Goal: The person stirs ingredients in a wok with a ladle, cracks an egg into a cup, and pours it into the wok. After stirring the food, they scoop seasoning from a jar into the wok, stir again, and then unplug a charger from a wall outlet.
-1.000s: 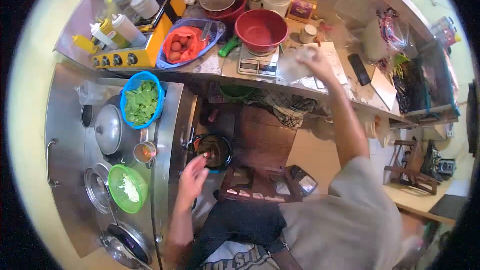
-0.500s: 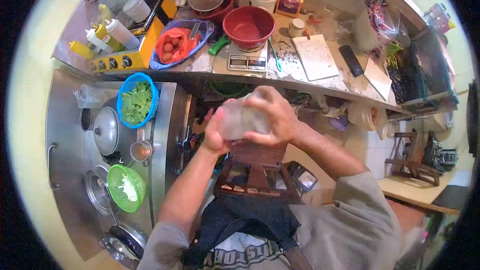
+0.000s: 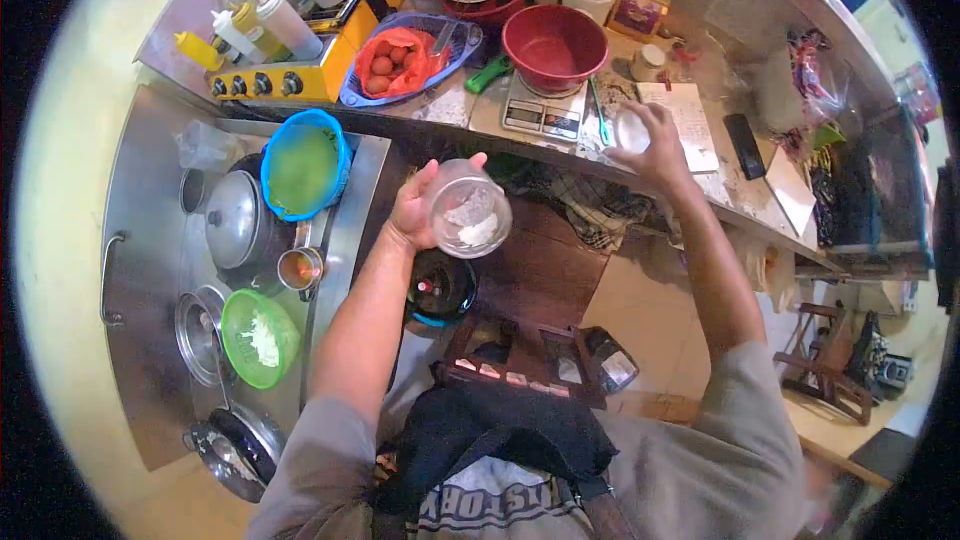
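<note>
My left hand [image 3: 411, 208] is wrapped round a clear plastic tub [image 3: 462, 174], tilted so that its inside faces me. White powder [image 3: 478, 230] lies in a clump at the bottom. Out to the right, at the counter's front edge, my right hand [image 3: 661, 154] grips a round, see-through lid [image 3: 631, 130] beside the notebook [image 3: 690, 120]. Between and beyond both hands, a red plastic bowl [image 3: 553, 52] sits on a kitchen scale [image 3: 541, 118]. A thin teal-handled utensil [image 3: 601, 115] lies just left of the lid.
A blue basket [image 3: 470, 38] with eggs in a red bag stands on the counter near a yellow stove [image 3: 290, 85]. On the steel surface at left are a lidded pot [image 3: 232, 220], a blue basket of greens [image 3: 345, 165] and a green bowl [image 3: 235, 340]. A phone [image 3: 743, 145] lies right.
My hands, together round the tub before, are now apart. The lid is off and has moved right with my right hand; the tub stays in my left. The view has shifted.
</note>
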`<state>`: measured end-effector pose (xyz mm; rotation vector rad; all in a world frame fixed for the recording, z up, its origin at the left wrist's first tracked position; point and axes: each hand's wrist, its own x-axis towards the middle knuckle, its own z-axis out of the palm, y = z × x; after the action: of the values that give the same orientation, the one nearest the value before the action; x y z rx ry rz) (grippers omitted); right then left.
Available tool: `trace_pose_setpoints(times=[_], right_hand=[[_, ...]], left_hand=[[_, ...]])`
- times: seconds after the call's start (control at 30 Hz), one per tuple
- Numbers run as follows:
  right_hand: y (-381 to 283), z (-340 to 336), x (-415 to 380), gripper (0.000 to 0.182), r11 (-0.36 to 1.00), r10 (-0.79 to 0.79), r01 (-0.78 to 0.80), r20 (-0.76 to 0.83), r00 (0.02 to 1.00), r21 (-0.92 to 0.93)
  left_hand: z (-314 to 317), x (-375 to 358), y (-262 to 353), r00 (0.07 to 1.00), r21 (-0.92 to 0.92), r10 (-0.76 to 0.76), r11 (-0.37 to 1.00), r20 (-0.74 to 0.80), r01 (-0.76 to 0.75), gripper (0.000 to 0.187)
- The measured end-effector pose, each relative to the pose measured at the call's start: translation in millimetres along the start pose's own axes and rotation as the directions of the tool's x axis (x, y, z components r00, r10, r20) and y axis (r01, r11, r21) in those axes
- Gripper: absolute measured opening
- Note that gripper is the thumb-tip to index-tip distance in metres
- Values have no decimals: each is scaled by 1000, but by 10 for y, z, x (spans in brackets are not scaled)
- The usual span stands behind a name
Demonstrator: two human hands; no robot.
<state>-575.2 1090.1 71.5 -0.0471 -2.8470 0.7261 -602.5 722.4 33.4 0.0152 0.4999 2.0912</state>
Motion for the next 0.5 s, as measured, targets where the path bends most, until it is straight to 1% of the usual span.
trace_pose_setpoints(times=[0.03,0.07,0.13,0.17,0.23,0.27,0.3,0.33,0.37,0.4,0.43,0.47,0.5], right_hand=[[249,156,125,81,995,76,-76,-9,997,-63],[351,264,184,79,977,100,-104,-30,995,-188],[476,474,341,74,894,132,-157,-87,987,-420],[581,636,430,68,931,106,-136,-106,989,-338],[746,942,649,56,982,56,-80,-145,988,-172],[799,1046,758,54,979,91,-108,-106,990,-172],[801,1119,806,52,974,131,-140,-62,989,-175],[791,1195,836,50,970,166,-166,-16,986,-180],[756,1276,882,40,929,310,-310,-32,950,-201],[782,1327,928,36,928,324,-327,-47,945,-180],[850,1355,928,33,925,340,-345,-56,939,-161],[893,1401,946,30,922,353,-359,-65,933,-145],[659,1209,891,26,910,327,-313,7,945,-271]], left_hand=[[99,-19,-15,997,-43,80,996,-1,-80,67],[138,-43,-69,985,-64,170,983,-23,-171,66],[185,-37,-133,935,-90,348,931,-68,-353,65],[92,-4,-189,886,52,408,912,-219,-407,63],[123,-13,-226,861,51,459,887,-222,-459,62],[135,11,-216,850,53,481,875,-215,-481,62],[140,29,-209,835,28,485,868,-262,-496,62],[153,17,-211,825,25,510,853,-243,-521,61],[173,7,-179,812,25,541,835,-218,-550,60],[214,1,-134,798,24,572,815,-191,-579,59],[252,-13,-117,771,68,601,796,-211,-601,58],[270,-74,-114,761,63,612,786,-216,-614,58],[287,-130,-107,750,60,625,775,-215,-629,58]])
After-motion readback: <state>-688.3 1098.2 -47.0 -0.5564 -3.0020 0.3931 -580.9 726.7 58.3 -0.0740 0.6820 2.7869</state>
